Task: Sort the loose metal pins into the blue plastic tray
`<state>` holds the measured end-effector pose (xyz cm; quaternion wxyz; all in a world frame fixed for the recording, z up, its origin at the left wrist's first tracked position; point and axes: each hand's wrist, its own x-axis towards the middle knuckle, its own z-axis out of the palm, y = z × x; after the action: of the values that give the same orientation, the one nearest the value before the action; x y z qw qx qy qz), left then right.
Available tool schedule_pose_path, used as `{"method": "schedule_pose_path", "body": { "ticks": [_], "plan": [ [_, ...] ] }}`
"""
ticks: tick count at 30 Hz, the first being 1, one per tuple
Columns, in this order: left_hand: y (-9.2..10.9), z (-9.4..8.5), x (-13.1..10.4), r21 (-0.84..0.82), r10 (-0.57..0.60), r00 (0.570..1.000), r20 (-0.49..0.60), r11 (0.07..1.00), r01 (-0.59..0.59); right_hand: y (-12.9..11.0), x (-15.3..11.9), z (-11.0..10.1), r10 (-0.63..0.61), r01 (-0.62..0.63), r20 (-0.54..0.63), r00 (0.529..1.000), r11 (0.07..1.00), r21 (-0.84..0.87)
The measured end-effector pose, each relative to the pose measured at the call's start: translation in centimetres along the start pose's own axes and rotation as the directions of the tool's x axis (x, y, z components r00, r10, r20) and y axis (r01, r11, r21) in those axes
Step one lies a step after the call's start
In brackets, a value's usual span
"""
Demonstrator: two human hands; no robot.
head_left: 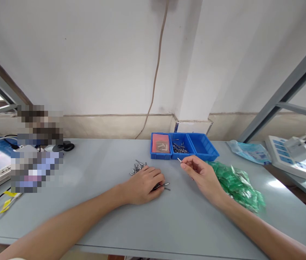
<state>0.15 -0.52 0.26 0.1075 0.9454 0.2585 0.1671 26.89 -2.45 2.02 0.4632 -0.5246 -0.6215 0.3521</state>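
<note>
My left hand (pixel 144 186) rests on the table with its fingers curled down round several short metal pins. Some pins (pixel 166 185) stick out past its thumb and fingertips, and its palm hides the others. A loose pile of the same pins (pixel 137 167) shows just behind that hand. Raised off the table, my right hand (pixel 198 173) pinches one small metal pin (pixel 179 160) between thumb and fingertips, close to the front of the blue bins. In the middle blue bin (pixel 178 156) lie many similar pins.
The left blue bin (pixel 160 156) contains a pink sheet and a small clear bag; the right blue bin (pixel 204 146) stands beside it. Green plastic bags (pixel 237 187) lie near my right forearm. Farther right are a blue-white packet (pixel 250 152) and a power strip (pixel 288 157). Cables run at left.
</note>
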Motion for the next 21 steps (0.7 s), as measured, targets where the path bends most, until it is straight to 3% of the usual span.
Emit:
{"method": "schedule_pose_path", "body": {
  "ticks": [21],
  "plan": [
    [0.02,-0.05,0.02,-0.008,0.002,1.0,0.008,1.0,-0.002,0.09,0.08,0.11,-0.006,0.006,0.003,1.0,1.0,-0.025]
  ]
}}
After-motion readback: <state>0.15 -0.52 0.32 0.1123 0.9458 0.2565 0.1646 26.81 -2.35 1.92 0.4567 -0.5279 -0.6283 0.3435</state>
